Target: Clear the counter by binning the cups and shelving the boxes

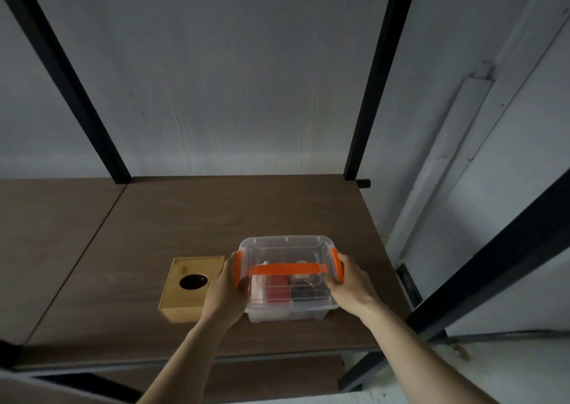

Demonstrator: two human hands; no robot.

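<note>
A clear plastic box (287,249) with an orange handle and orange side clips rests on the brown wooden shelf (191,218). Small red, white and dark items show through its walls. My left hand (225,292) grips its left end at the clip. Around the right end, at the other clip, is my right hand (351,286). A light wooden box (185,298) with a dark round hole in its top stands just left of the plastic box, touching my left hand's side. No cups are in view.
Black metal uprights (367,95) of the shelf frame rise at the back left and back right, and another crosses at the right (493,261). A grey wall is behind. A lower shelf board (262,379) shows beneath.
</note>
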